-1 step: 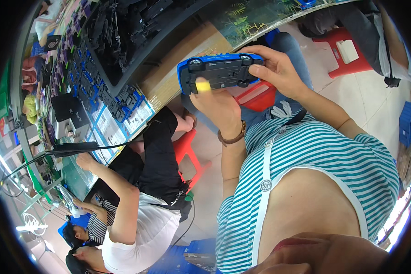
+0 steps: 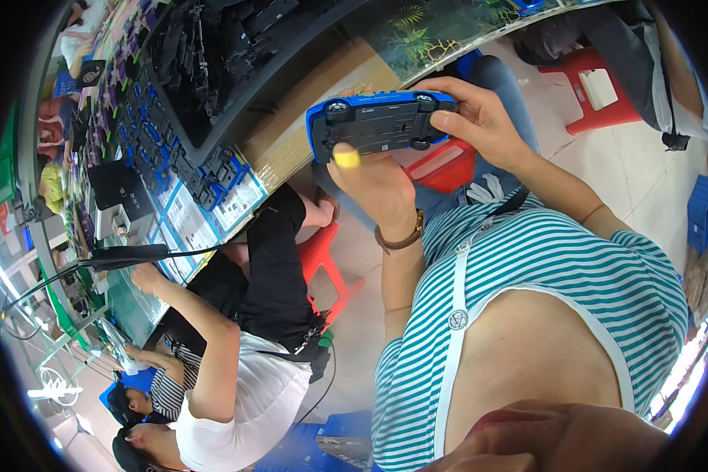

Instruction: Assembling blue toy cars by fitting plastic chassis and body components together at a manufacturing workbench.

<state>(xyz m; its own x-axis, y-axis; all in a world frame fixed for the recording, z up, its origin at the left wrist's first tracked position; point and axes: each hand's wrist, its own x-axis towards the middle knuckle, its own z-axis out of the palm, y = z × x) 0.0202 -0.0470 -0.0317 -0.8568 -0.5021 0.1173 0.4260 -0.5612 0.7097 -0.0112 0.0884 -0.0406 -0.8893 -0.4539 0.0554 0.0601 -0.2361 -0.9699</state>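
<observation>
A blue toy car (image 2: 377, 126) is turned with its black underside and small wheels toward me. My right hand (image 2: 480, 122) grips its right end, thumb on the underside beside a wheel and fingers behind the blue body. My left hand (image 2: 374, 185), with a brown strap at the wrist, is closed on the car's lower left edge. Its other fingers are mostly hidden. A yellow wrap (image 2: 346, 156) covers the tip of its thumb, which lies over the bottom edge of the underside.
A large black tray (image 2: 212, 145) of dark parts stands on the bench at the upper left. Several blue-and-black car parts (image 2: 145, 138) lie beside it. A co-worker in a white shirt (image 2: 248, 393) sits at my left. Red stools (image 2: 322, 267) stand on the floor.
My left thumb with the yellow wrap has slid slightly down and left along the car's underside. The car has tilted a very little; my right hand keeps its grip.
</observation>
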